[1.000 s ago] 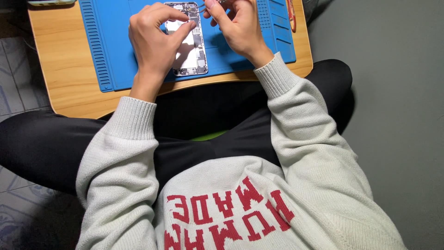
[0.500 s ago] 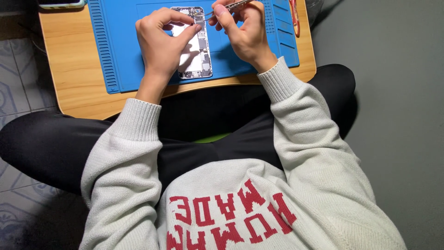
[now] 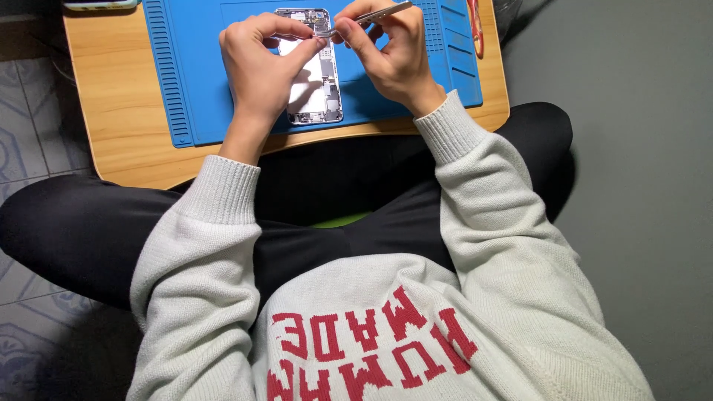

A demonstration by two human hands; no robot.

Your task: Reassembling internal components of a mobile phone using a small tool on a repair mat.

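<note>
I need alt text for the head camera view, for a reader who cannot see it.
Seen from above, a seated person's left hand steadies an opened phone on a blue work mat, while the right hand holds metal tweezers over its upper part. The mat lies on a wooden lap table.

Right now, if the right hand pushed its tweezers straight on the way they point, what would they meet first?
The right hand aims the tweezers leftward and down; they would probably meet the opened phone by the left hand fingertips, though depth is unclear.
</note>
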